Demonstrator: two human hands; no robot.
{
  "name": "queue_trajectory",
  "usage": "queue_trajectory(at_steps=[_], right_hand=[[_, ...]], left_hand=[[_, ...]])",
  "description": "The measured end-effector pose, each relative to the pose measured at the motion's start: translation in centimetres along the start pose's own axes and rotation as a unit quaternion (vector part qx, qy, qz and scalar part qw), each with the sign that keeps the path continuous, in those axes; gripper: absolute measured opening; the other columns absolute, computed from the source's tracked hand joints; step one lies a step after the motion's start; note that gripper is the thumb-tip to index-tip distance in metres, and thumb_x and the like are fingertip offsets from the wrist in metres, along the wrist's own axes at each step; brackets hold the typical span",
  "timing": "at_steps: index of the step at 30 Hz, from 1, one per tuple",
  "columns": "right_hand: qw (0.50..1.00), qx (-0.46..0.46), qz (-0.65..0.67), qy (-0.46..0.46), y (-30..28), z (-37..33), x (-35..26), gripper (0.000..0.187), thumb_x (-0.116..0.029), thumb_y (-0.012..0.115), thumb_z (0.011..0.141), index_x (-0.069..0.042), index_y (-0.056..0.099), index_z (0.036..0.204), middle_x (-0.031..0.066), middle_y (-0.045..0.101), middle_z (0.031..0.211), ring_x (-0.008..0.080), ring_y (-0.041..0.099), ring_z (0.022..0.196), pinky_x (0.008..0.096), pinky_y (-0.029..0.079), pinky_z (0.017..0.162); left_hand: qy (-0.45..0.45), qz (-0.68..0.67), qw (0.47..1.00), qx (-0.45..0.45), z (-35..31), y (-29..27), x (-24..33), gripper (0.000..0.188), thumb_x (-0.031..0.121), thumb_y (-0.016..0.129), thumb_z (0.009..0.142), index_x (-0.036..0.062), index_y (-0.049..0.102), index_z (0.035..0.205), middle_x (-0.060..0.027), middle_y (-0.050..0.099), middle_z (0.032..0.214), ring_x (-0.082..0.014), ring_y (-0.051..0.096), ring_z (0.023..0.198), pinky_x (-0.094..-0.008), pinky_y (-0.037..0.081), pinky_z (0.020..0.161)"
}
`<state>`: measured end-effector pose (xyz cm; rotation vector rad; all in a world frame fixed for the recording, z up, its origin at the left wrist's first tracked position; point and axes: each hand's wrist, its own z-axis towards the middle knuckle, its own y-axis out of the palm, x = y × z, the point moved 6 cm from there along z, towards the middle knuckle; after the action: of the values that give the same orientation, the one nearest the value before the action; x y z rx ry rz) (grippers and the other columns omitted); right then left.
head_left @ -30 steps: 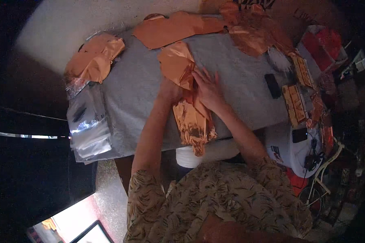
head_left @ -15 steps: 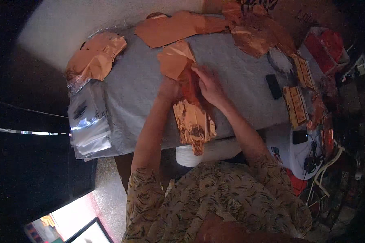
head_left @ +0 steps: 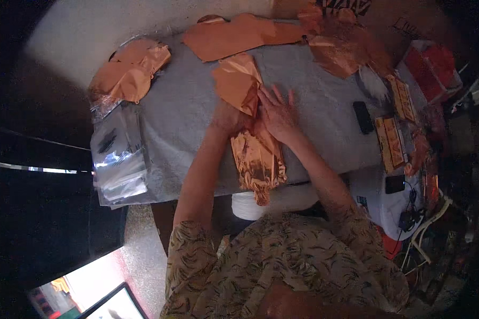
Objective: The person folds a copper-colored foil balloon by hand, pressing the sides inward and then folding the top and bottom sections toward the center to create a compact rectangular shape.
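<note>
A flat, copper-coloured foil balloon (head_left: pixel 258 159) lies lengthwise in front of me, its crinkled near end reaching over the table's edge. Its far part (head_left: pixel 237 82) is smoother and is folded across. My left hand (head_left: pixel 230 118) rests at the fold's left side, with its fingers mostly hidden by the foil. On the right side, my right hand (head_left: pixel 278 116) lies flat with its fingers spread, touching the foil's edge and the cloth.
More copper foil pieces lie on the grey cloth (head_left: pixel 186 133) at far left (head_left: pixel 125 74), back (head_left: pixel 239 37) and far right (head_left: pixel 340 50). Clear plastic bags (head_left: pixel 120 159) are at left. A dark phone (head_left: pixel 363 117), flat packets (head_left: pixel 389 142) and a red box (head_left: pixel 430 72) stand to the right.
The folded far part has come down nearer to me over the middle of the foil. My right hand has flattened and its fingers have spread.
</note>
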<state>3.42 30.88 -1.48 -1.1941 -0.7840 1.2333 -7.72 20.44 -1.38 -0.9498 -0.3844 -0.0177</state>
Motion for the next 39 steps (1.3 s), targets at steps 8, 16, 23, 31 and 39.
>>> queue_trajectory(at_steps=[8,16,23,31,39], right_hand=[[1.0,0.001,0.001,-0.023,-0.5,0.3,-0.7,0.049,-0.026,0.048,0.108,-0.009,0.044,0.154,0.0045,0.04,0.164,0.0301,0.032,0.154,0.0661,0.013,0.124],[1.0,-0.017,0.013,-0.019,0.2,0.6,-0.9,0.049,-0.03,0.04,0.11,-0.011,0.044,0.155,0.0064,0.04,0.164,0.0295,0.031,0.155,0.0663,0.009,0.125],[0.998,-0.066,0.022,0.002,-0.5,1.0,-0.4,0.052,-0.032,0.039,0.111,-0.014,0.041,0.159,0.0038,0.042,0.164,0.0302,0.031,0.154,0.0667,0.007,0.125],[0.998,-0.054,0.018,-0.008,-0.5,0.9,-0.6,0.049,-0.034,0.04,0.111,-0.013,0.048,0.154,0.0038,0.044,0.162,0.03,0.033,0.153,0.0664,0.006,0.125],[0.999,-0.018,0.029,-0.032,-1.8,-0.8,-0.2,0.05,-0.031,0.042,0.111,-0.009,0.042,0.156,0.0107,0.042,0.162,0.0321,0.029,0.155,0.0671,0.006,0.124]], left_hand=[[0.034,0.025,0.999,0.007,-0.7,0.4,-1.1,0.059,0.031,0.062,0.094,0.0092,0.052,0.148,-0.0178,0.052,0.152,-0.0412,0.046,0.142,-0.0542,0.032,0.12],[-0.224,-0.159,0.959,-0.065,0.3,-2.3,-5.3,0.05,0.029,0.066,0.095,0.0028,0.061,0.137,-0.0255,0.067,0.126,-0.0382,0.064,0.121,-0.0465,0.05,0.103],[-0.039,-0.003,0.988,0.148,4.0,-9.6,-3.7,0.034,0.008,0.062,0.092,0.0073,0.069,0.125,-0.016,0.072,0.118,-0.0347,0.068,0.11,-0.0424,0.055,0.094],[-0.018,-0.09,0.995,0.044,4.3,0.7,-1.8,0.027,0.012,0.069,0.091,0.0036,0.072,0.116,-0.0145,0.072,0.116,-0.0365,0.066,0.112,-0.0445,0.054,0.097],[-0.023,-0.081,0.995,0.046,4.5,1.3,-0.8,0.024,0.016,0.064,0.097,0.004,0.069,0.117,-0.0184,0.068,0.12,-0.0398,0.065,0.111,-0.0457,0.054,0.095]])
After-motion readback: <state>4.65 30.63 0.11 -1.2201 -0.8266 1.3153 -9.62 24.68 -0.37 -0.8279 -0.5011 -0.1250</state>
